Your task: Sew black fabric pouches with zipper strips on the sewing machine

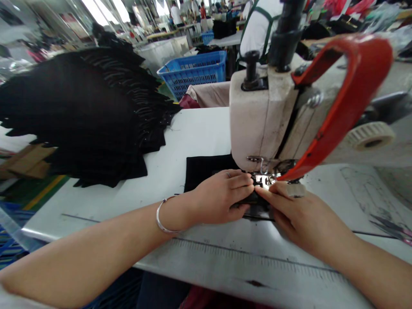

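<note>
A piece of black fabric (pixel 206 166) lies on the white sewing table, partly under the head of a sewing machine (pixel 254 116). My left hand (pixel 223 195), a silver bangle at its wrist, rests flat on this fabric with fingers stretched toward the metal presser foot (pixel 264 180). Close by on the right, my right hand (pixel 294 210) has its index fingertip beside the foot, almost touching the left fingertips. Its other fingers bend down at the fabric's edge, and a band of tape wraps one finger. The fabric under both hands is mostly hidden.
A tall stack of black fabric pieces (pixel 96 107) covers the table's left end. A red curved guard (pixel 350 98) juts from the machine. Scissors (pixel 392 227) lie at the right. Behind stands a blue plastic crate (pixel 196 71). A printed ruler (pixel 241 253) runs along the front edge.
</note>
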